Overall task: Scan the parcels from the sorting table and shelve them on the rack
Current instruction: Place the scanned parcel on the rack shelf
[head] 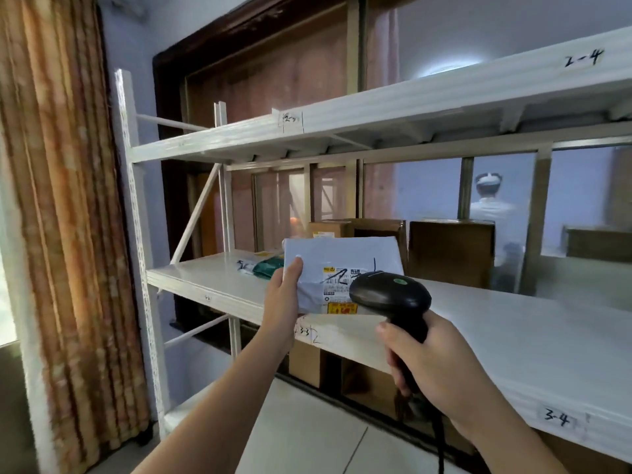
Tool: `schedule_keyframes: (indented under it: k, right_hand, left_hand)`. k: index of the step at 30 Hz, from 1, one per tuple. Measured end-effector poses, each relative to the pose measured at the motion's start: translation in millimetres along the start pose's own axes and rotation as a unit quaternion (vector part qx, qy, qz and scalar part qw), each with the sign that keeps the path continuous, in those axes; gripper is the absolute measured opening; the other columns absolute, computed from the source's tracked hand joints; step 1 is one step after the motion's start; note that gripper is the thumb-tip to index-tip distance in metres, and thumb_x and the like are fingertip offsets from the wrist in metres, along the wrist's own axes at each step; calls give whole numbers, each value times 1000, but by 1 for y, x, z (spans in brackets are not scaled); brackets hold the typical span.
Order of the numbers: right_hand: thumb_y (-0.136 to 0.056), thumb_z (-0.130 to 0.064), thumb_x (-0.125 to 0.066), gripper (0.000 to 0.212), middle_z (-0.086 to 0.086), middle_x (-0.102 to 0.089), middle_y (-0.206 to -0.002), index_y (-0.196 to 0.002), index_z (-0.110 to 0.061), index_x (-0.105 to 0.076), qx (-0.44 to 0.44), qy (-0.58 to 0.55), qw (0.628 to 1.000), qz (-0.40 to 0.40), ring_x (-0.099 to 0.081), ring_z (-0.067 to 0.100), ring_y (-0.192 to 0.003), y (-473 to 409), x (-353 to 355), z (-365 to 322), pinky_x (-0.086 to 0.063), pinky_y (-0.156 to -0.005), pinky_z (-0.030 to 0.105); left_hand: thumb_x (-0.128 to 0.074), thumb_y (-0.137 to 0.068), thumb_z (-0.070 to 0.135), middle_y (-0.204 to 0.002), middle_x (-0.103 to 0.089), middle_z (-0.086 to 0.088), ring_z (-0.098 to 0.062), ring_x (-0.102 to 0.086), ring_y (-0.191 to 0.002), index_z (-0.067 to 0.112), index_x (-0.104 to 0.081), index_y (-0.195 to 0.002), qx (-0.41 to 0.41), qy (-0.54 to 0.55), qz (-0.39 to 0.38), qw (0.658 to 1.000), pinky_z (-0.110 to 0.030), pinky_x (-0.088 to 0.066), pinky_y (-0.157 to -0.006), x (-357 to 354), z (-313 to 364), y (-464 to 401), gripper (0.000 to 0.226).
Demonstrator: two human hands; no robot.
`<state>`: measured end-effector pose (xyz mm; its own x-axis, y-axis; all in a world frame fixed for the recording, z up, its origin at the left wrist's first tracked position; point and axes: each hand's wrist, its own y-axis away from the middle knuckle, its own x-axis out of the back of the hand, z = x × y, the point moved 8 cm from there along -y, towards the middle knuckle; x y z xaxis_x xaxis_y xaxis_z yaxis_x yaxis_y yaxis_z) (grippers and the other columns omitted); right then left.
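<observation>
Head view: the flat grey plastic mailer parcel (342,268), label facing up, hangs just above the white metal rack shelf (496,323), pinched at its left edge by the left hand (284,295). Just right of the label, the black handheld barcode scanner (390,295) is gripped by the right hand (431,357), so the left hand is the one nearer for shelving.

Two bare forearms – no sleeves, watch or rings – ending in the left hand (282,295) and right hand (432,357).

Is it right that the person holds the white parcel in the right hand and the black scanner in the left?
Not quite: the hands are swapped. The head view shows the white parcel in the left hand and the black scanner in the right hand.
</observation>
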<state>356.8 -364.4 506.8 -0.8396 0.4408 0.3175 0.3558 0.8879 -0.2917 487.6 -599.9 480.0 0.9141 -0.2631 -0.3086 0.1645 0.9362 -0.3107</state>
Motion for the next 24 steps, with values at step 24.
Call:
schedule_keyframes:
  k: [24]
  right_hand:
    - [-94,-23,-62,25,5,-58,-48,-76,-7,-57,-68,82,977,186,-53,18,-40,-76,74,47,-47,-46,25]
  left_hand:
    - [-64,-102,50,-109,-77,-11,-33,-75,-102,13,-64,-121,205,-104,-141,963,-52,-58,-102,-196,-130,-178,42]
